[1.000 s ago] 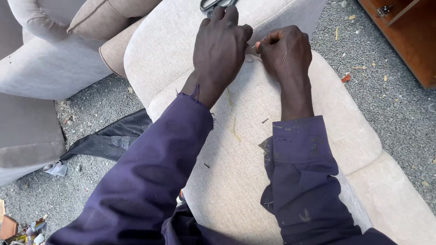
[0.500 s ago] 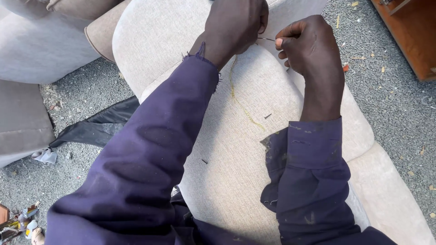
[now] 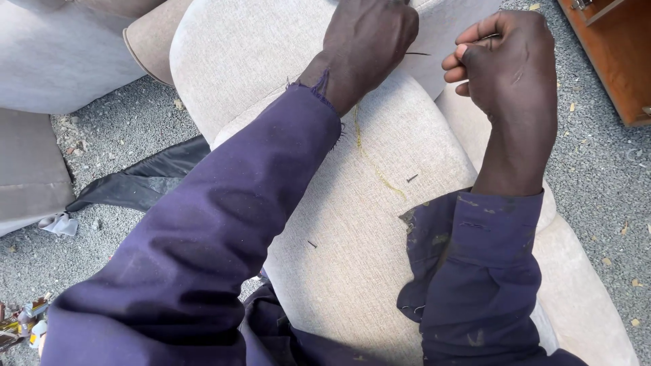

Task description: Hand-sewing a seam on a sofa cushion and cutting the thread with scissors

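1. Two purple sleeves (image 3: 203, 257) fill the near view, lying over a beige cushion (image 3: 366, 224).
2. On that cushion runs a yellow line (image 3: 373, 169), with small dark tacks (image 3: 411, 178) beside it.
3. Left hand (image 3: 369, 41) is clenched at the cushion's far edge; whether it holds anything cannot be told.
4. Right hand (image 3: 505, 61) is curled shut — its fingers (image 3: 468, 47) pinch a thin dark needle (image 3: 417, 53) reaching toward the left hand.
5. Farther off — grey gravel (image 3: 597, 176), a wooden cabinet (image 3: 610, 54).

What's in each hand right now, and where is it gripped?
The right hand pinches something thin between thumb and fingers; what it is cannot be told. The left hand is fisted on the beige cushion; its contents are hidden.
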